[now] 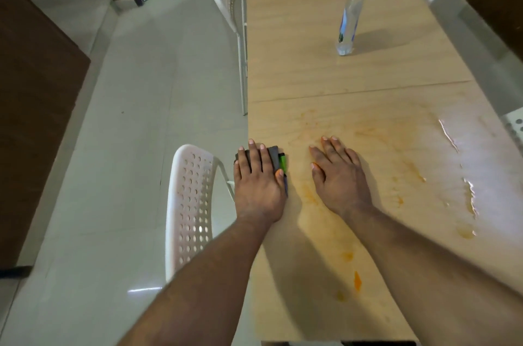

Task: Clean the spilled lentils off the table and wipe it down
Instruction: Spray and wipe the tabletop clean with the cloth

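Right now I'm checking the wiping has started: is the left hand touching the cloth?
Touching. The head view shows the left hand lying flat on the grey-green cloth at the table edge, straight fingers pressing it down.

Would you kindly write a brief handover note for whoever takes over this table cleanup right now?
Left hand: flat, pressing the grey-green sponge at the table's left edge.
Right hand: open, palm down on the table, holding nothing.
Water bottle stands upright further along.
Done: no whole lentils are visible.
Left: orange smears along the near end and a wet streak to the right need wiping.
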